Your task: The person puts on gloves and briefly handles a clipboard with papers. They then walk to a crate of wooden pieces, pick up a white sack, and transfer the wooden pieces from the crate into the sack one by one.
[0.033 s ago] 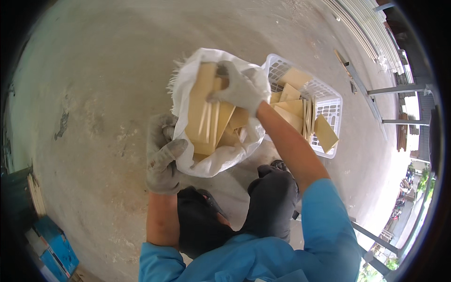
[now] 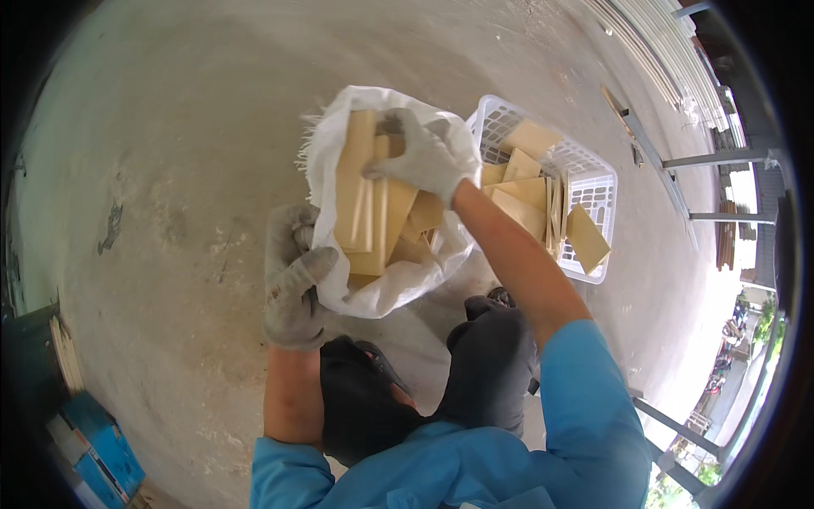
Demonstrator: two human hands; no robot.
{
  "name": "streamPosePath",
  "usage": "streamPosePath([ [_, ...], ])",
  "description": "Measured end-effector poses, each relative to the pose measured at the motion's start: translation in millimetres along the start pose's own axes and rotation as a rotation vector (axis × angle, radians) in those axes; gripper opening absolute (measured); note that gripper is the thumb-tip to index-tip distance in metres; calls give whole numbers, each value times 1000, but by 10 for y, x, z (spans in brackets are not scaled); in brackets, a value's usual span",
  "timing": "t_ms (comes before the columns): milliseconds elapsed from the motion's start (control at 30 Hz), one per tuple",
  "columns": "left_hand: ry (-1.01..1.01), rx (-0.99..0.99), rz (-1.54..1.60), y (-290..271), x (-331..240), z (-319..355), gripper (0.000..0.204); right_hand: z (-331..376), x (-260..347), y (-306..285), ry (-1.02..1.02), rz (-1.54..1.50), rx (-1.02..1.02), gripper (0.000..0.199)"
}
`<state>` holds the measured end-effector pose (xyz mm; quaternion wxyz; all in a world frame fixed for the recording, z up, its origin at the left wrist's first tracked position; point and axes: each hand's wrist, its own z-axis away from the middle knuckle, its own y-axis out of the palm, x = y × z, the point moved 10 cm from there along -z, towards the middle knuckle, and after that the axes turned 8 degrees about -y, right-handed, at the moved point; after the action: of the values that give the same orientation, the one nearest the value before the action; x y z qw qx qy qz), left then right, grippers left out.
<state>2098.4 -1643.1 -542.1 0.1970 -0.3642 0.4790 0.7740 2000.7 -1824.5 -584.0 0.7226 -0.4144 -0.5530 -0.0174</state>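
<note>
A white woven sack (image 2: 407, 293) with a frayed rim stands wide-mouthed before me, holding several flat, pale tan boards (image 2: 352, 195). My left hand (image 2: 295, 284), in a grey work glove, grips the sack's left rim between thumb and fingers. Inside the mouth, my gloved right hand (image 2: 415, 157) is closed over the upper part of some upright boards, its thumb and fingertips on their edges. Those boards look smeared by motion. Just right of the sack is a white plastic basket (image 2: 604, 182) with more tan boards, some upright, others tilted.
My legs (image 2: 492, 365) are close below the sack. Long pale strips (image 2: 649, 59) and a metal frame (image 2: 721, 161) line the right side. At the lower left lies a blue box (image 2: 106, 450). Bare concrete floor (image 2: 186, 170) extends to the left.
My right hand has shifted slightly left with the boards under its fingers. The sack's right rim has moved a little left too. My left hand keeps its hold.
</note>
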Motion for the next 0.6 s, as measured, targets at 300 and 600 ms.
streamPosePath([
  [300,103,-42,58,-129,-251,-10,48,506,529,41,-485,587,44,94],
  [600,65,-38,-35,-183,-166,33,41,516,558,726,-858,1084,322,76],
])
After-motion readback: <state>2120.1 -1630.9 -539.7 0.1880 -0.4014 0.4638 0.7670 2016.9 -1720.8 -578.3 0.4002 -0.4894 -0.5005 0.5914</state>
